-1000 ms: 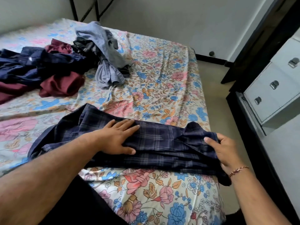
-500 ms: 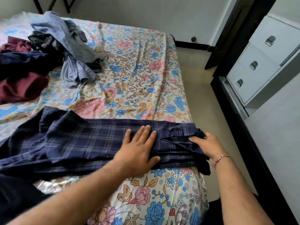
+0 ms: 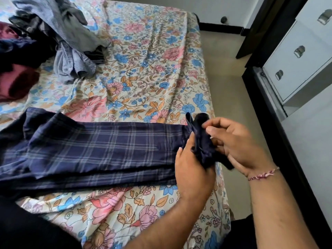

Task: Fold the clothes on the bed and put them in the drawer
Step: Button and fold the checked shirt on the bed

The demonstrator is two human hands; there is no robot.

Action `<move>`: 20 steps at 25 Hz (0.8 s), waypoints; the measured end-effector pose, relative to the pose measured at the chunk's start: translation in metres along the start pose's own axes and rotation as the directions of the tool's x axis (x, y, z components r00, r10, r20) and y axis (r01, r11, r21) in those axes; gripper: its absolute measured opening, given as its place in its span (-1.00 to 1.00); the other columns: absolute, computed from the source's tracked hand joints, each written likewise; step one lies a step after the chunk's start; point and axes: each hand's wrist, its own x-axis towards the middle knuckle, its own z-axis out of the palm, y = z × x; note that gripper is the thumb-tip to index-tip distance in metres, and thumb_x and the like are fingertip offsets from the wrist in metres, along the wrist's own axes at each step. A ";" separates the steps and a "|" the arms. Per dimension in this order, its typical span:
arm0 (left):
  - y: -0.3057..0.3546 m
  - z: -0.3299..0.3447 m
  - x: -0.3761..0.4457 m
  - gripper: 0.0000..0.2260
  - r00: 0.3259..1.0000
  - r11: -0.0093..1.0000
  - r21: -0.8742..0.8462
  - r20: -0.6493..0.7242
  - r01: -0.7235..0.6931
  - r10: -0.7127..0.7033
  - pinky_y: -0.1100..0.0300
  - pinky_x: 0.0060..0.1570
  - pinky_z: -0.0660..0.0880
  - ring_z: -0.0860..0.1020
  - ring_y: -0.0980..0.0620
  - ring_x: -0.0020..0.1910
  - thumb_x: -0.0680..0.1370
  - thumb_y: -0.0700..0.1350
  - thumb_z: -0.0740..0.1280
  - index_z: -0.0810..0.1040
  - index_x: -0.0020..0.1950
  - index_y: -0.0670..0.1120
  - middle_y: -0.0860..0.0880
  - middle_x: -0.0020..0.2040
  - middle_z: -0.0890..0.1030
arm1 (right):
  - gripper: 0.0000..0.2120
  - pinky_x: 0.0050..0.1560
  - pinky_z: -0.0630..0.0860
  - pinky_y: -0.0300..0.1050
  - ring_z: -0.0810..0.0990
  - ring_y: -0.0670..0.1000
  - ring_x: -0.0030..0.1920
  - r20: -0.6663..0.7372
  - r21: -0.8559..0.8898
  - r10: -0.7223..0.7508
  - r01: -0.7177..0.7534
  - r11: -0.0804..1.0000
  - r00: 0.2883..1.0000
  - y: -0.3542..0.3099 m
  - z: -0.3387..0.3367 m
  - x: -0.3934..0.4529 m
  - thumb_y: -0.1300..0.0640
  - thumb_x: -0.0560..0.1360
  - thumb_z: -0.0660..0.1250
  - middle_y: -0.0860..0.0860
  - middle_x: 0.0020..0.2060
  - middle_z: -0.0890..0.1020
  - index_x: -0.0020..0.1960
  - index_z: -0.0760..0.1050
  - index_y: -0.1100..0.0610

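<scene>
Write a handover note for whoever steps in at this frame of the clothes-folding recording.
Left hand: grips the bunched right end of the plaid garment.
Right hand: pinches the same bunched end from the other side.
Garment lies stretched lengthwise across the near part of the bed, only partly folded.
Unfolded pile of grey, navy and maroon clothes sits at the far left of the bed.
Drawers to the right look closed.
Done: nothing put away that shows.
Left: finish this fold, fold the pile, put everything in a drawer.
</scene>
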 end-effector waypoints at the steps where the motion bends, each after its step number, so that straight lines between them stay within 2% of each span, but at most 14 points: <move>1: 0.000 0.000 0.003 -0.69 0.996 0.993 -0.098 -0.040 0.070 -0.074 -0.15 0.24 0.53 0.56 0.20 0.07 0.53 -0.13 0.31 0.56 0.26 0.07 0.33 0.07 0.60 | -0.93 -0.21 0.65 -0.08 0.67 0.04 -0.24 -0.001 0.010 -0.041 0.041 0.999 0.999 -0.003 -0.002 -0.002 0.17 0.56 0.40 0.16 -0.13 0.70 0.01 0.65 0.13; 2: 0.002 -0.002 0.004 -0.80 0.990 0.980 -0.160 -0.052 0.121 -0.131 -0.16 0.08 0.57 0.56 0.17 -0.03 0.54 -0.11 0.26 0.59 0.09 0.10 0.27 -0.06 0.60 | -0.89 -0.18 0.65 -0.09 0.68 0.06 -0.21 -0.074 0.007 -0.076 0.077 0.997 0.994 -0.002 -0.007 -0.003 0.12 0.58 0.38 0.15 -0.13 0.71 0.01 0.66 0.12; 3: 0.004 -0.004 0.004 -0.85 0.984 0.966 -0.208 -0.051 0.154 -0.168 -0.14 0.01 0.58 0.57 0.12 -0.05 0.57 -0.07 0.23 0.57 -0.01 0.13 0.21 -0.10 0.61 | -0.87 -0.12 0.64 -0.08 0.69 0.10 -0.16 -0.199 -0.001 -0.080 0.081 0.997 0.977 0.000 -0.013 -0.001 0.12 0.62 0.34 0.13 -0.12 0.72 0.00 0.66 0.11; 5: 0.004 -0.006 0.002 -0.86 0.978 0.922 -0.339 -0.021 0.186 -0.205 -0.12 0.03 0.59 0.62 0.06 0.01 0.60 0.03 0.21 0.54 -0.06 0.21 0.14 -0.05 0.65 | -0.74 -0.05 0.61 -0.02 0.68 0.23 -0.04 -0.418 -0.008 0.000 -0.004 1.000 0.908 0.014 -0.029 0.006 0.20 0.68 0.19 0.07 -0.17 0.73 -0.03 0.65 0.12; 6: 0.003 -0.008 0.001 -0.86 0.978 0.889 -0.417 -0.007 0.188 -0.210 -0.13 0.07 0.60 0.64 0.04 0.04 0.61 0.07 0.21 0.57 -0.03 0.21 0.11 -0.02 0.68 | -0.68 -0.03 0.60 0.00 0.67 0.31 0.02 -0.437 -0.006 0.037 -0.044 0.999 0.899 0.020 -0.031 0.007 0.23 0.68 0.12 0.06 -0.18 0.73 -0.03 0.65 0.12; 8: 0.004 -0.015 0.004 -0.79 0.975 0.782 -0.597 0.004 0.181 -0.222 -0.16 0.16 0.60 0.66 -0.03 0.13 0.63 0.09 0.23 0.63 0.11 0.09 0.02 0.06 0.71 | -0.64 0.09 0.57 0.04 0.62 0.33 0.21 -0.326 0.000 -0.022 0.024 1.000 0.945 0.026 -0.012 0.005 0.22 0.68 0.08 0.07 0.00 0.73 0.07 0.67 0.10; 10: 0.005 -0.026 0.007 -0.75 0.965 0.640 -0.753 -0.027 0.153 -0.262 -0.11 0.25 0.58 0.65 -0.10 0.25 0.66 0.06 0.29 0.61 0.22 -0.04 -0.07 0.17 0.71 | -0.65 0.35 0.46 0.06 0.52 0.16 0.41 -0.038 -0.018 -0.236 0.235 0.972 0.971 0.026 0.023 -0.001 0.07 0.70 0.10 0.03 0.31 0.63 0.33 0.59 0.01; 12: 0.012 -0.041 0.005 -0.76 0.926 0.491 -0.854 -0.028 0.174 -0.376 0.03 0.28 0.57 0.63 -0.05 0.30 0.67 0.04 0.33 0.56 0.28 -0.03 -0.07 0.24 0.69 | -0.54 0.54 0.30 0.05 0.32 0.00 0.56 0.230 -0.044 -0.348 0.367 0.929 0.909 0.017 0.066 -0.003 -0.05 0.69 0.10 -0.09 0.55 0.38 0.58 0.30 -0.06; 13: 0.012 -0.046 0.001 -0.76 0.904 0.451 -0.869 -0.012 0.202 -0.428 0.07 0.28 0.57 0.62 -0.01 0.31 0.67 0.01 0.30 0.55 0.31 -0.02 -0.05 0.26 0.68 | -0.47 0.58 0.24 0.10 0.22 -0.06 0.60 0.302 -0.099 -0.355 0.400 0.911 0.885 0.016 0.084 0.002 -0.06 0.69 0.09 -0.15 0.61 0.25 0.65 0.13 -0.09; 15: 0.005 -0.057 -0.005 -0.76 0.837 0.386 -0.879 0.025 0.279 -0.547 0.08 0.23 0.59 0.66 0.05 0.22 0.72 -0.05 0.24 0.54 0.36 -0.03 -0.05 0.23 0.70 | -0.38 0.60 0.14 0.26 0.11 -0.12 0.63 0.346 -0.312 -0.385 0.492 0.813 0.856 0.018 0.115 0.009 -0.10 0.69 0.09 -0.19 0.65 0.11 0.67 -0.10 -0.17; 17: -0.008 -0.068 -0.003 -0.75 0.729 0.245 -0.910 0.085 0.334 -0.679 0.06 0.05 0.63 0.71 0.01 0.05 0.71 -0.07 0.24 0.56 0.33 -0.11 -0.17 0.16 0.72 | -0.31 0.59 0.06 0.31 0.09 -0.13 0.63 0.304 -0.462 -0.412 0.512 0.724 0.859 0.022 0.135 0.011 -0.16 0.67 0.11 -0.17 0.66 0.08 0.66 -0.21 -0.20; 18: -0.014 -0.072 -0.002 -0.73 0.702 0.196 -0.920 0.107 0.338 -0.704 0.02 0.02 0.63 0.70 -0.05 0.03 0.71 -0.08 0.24 0.57 0.32 -0.17 -0.24 0.16 0.70 | -0.29 0.60 0.08 0.26 0.11 -0.14 0.63 0.297 -0.440 -0.413 0.507 0.742 0.861 0.018 0.147 0.010 -0.17 0.67 0.12 -0.16 0.66 0.08 0.66 -0.22 -0.20; 19: -0.018 -0.077 0.000 -0.72 0.699 0.177 -0.924 0.122 0.339 -0.704 -0.02 0.03 0.62 0.68 -0.12 0.05 0.70 -0.09 0.23 0.59 0.30 -0.21 -0.28 0.16 0.69 | -0.27 0.61 0.13 0.15 0.14 -0.13 0.62 0.289 -0.321 -0.401 0.483 0.815 0.869 0.011 0.157 0.005 -0.17 0.66 0.14 -0.15 0.65 0.10 0.67 -0.21 -0.17; 20: -0.019 -0.080 0.001 -0.73 0.703 0.178 -0.922 0.127 0.344 -0.700 -0.04 0.05 0.60 0.67 -0.17 0.07 0.69 -0.11 0.23 0.59 0.26 -0.24 -0.27 0.13 0.70 | -0.24 0.58 0.21 0.00 0.18 -0.09 0.61 0.302 -0.114 -0.391 0.440 0.891 0.869 0.000 0.166 0.001 -0.18 0.65 0.17 -0.09 0.65 0.14 0.68 -0.19 -0.10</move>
